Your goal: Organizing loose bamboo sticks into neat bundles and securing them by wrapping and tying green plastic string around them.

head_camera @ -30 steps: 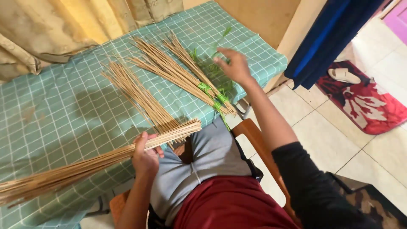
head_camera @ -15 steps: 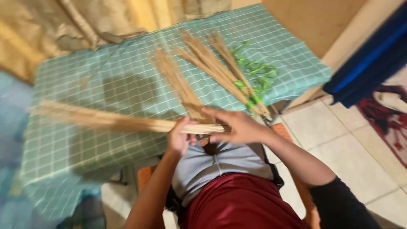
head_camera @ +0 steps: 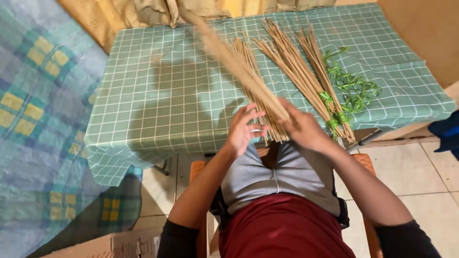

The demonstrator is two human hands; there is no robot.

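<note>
Now we have both hands on the loose bundle of sticks (head_camera: 239, 62). Half a second ago it lay roughly flat across the table, tips off to the left; it now points up and away from us, toward the curtain (head_camera: 143, 12), blurred with motion. So the bundle has swung through a big arc and its butt end has stayed at the hands.

Left hand (head_camera: 245, 130): fingers spread, palm against the near end of the sticks, not closed round them. Right hand (head_camera: 302, 128): cupped over the same end from the other side; fingers curl round it, but whether the grip is fully closed we cannot tell.

Butt end sits just over the table edge (head_camera: 158, 143), above our lap. Beyond it, two bundles tied with green string (head_camera: 334, 112) lie on the checked cloth (head_camera: 143, 95), untouched; loose green string (head_camera: 356, 88) beside them.
</note>
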